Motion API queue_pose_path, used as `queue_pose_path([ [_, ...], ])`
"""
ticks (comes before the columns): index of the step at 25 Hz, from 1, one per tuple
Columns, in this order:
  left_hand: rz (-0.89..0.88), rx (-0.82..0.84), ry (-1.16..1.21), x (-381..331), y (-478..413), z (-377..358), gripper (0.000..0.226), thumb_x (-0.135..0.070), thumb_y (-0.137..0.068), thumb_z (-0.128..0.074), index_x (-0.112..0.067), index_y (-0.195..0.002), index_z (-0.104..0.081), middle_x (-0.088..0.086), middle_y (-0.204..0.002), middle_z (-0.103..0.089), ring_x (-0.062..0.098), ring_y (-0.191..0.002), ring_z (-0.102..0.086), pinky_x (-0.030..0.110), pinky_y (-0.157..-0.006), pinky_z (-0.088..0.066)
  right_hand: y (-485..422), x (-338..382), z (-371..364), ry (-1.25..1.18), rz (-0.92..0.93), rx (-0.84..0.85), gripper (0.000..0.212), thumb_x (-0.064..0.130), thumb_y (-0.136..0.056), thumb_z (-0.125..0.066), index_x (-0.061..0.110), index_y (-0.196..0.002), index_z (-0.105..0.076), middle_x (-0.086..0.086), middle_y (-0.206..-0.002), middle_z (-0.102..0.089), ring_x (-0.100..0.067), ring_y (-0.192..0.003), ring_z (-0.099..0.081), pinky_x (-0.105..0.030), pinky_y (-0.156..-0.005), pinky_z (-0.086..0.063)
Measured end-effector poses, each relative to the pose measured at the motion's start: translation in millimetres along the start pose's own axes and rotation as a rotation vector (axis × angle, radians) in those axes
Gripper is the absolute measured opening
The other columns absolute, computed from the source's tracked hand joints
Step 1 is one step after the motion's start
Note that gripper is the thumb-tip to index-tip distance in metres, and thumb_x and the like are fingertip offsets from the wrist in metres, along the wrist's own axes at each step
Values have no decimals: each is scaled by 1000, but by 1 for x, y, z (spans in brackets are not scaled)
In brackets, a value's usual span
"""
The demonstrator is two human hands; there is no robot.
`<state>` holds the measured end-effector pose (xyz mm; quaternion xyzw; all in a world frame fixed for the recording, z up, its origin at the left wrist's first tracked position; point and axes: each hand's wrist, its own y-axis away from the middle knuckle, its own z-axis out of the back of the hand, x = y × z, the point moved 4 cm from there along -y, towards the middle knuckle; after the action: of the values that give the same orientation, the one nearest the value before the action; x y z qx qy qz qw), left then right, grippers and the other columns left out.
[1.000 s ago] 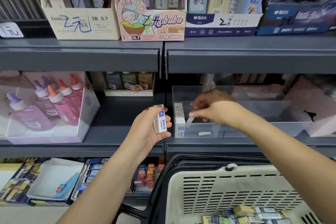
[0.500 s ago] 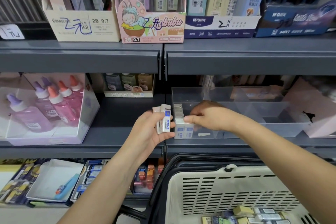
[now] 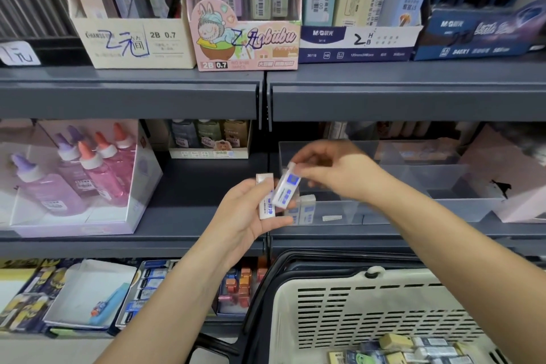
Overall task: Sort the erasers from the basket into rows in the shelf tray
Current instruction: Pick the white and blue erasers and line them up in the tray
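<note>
My right hand (image 3: 334, 170) pinches the top end of a white eraser with a blue label (image 3: 286, 186), thumb and fingertips closed on it, the eraser tilted with its lower end down toward my left palm. My left hand (image 3: 251, 213) is cupped palm-up just below and to the left of the right, fingers curled around another white eraser (image 3: 266, 201) that stands nearly upright in the grip; the two erasers touch or nearly touch where they cross.

Directly behind both hands sits the clear shelf tray (image 3: 384, 210), on the middle shelf. At its left front corner, just beyond my left fingertips, a few erasers in the tray (image 3: 305, 210) stand in a short row; how far the row runs back is hidden by my hands. A small white scrap (image 3: 331, 218) lies on the tray floor to the right of them.

Below my right forearm is the cream slotted basket (image 3: 369, 313), with loose erasers in the basket (image 3: 413, 350) piled at its bottom. Well to the left of my left hand stands a box of pink and purple glue bottles (image 3: 82, 174).
</note>
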<state>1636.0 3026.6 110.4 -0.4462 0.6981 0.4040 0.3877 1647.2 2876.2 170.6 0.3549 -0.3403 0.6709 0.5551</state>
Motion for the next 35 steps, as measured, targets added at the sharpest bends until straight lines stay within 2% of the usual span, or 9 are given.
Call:
queue_pose_path([
  [3, 2, -98, 22, -2, -3, 8, 19, -13, -95, -46, -8, -96, -65, 10, -94, -70, 17, -79, -71, 29, -54, -55, -4, -6, 28, -24, -29, -142, 22, 9, -84, -65, 28, -75, -59, 6, -76, -65, 1, -59, -63, -7, -57, -45],
  [5, -22, -116, -54, -1, -4, 12, 20, -15, -95, -48, -17, -95, -68, 5, -97, -64, 14, -86, -66, 28, -57, -54, -7, -13, 32, 173, -69, -152, 22, 16, -84, -66, 31, -71, -57, 4, -82, -69, -10, -74, -66, -16, -71, -50],
  [11, -83, -137, -154, 1, -7, 14, 19, -17, -96, -49, -26, -98, -65, -3, -86, -61, 6, -79, -55, 20, -65, -44, -5, -39, -1, 402, -147, 52, 3, 31, -83, -66, 32, -86, -66, 4, -100, -70, -15, -89, -64, -27, -84, -51],
  [17, -57, -126, -168, 6, -10, 12, 28, 0, -93, -46, -22, -98, -63, -2, -100, -65, 11, -83, -60, 22, -65, -47, -4, -41, -3, 486, -147, 181, 13, 38, -86, -60, 32, -97, -66, 11, -106, -66, -8, -98, -59, -27, -89, -48],
  [20, -113, -82, -230, 4, -10, 12, 26, 1, -91, -49, -20, -98, -64, -6, -89, -72, 6, -78, -67, 19, -65, -52, -3, -39, -3, 523, -138, 194, 18, 40, -85, -62, 32, -101, -65, 11, -106, -65, -8, -97, -59, -25, -89, -47],
  [25, -127, -1, -198, 2, -8, 8, 24, 2, -91, -48, -13, -91, -67, -3, -75, -74, 4, -70, -68, 18, -61, -52, -5, -17, -1, 238, -50, -76, 13, 33, -84, -64, 30, -95, -68, 11, -89, -67, -9, -85, -63, -20, -78, -49],
  [30, -152, 78, -259, 4, -6, 5, 21, -6, -90, -54, -18, -99, -68, -4, -88, -74, 3, -79, -67, 17, -65, -51, -3, -1, -11, 109, 14, 58, 8, 21, -87, -62, 28, -85, -63, 7, -81, -68, -10, -72, -69, -24, -72, -56],
  [33, -215, -128, -515, 5, -11, 18, 27, -21, -81, -69, -23, -108, -63, -10, -103, -68, 2, -92, -64, 15, -74, -49, -8, -7, 18, -47, -54, -75, 16, 15, -86, -64, 28, -77, -62, 6, -75, -69, -8, -66, -69, -27, -73, -56],
  [35, -197, -118, -763, 14, -14, 15, 47, -25, -77, -74, -22, -119, -56, -12, -115, -59, 3, -103, -57, 18, -83, -48, -13, -16, 29, 80, -78, -149, 18, 16, -87, -62, 29, -75, -60, 4, -78, -70, -13, -73, -69, -30, -82, -54],
])
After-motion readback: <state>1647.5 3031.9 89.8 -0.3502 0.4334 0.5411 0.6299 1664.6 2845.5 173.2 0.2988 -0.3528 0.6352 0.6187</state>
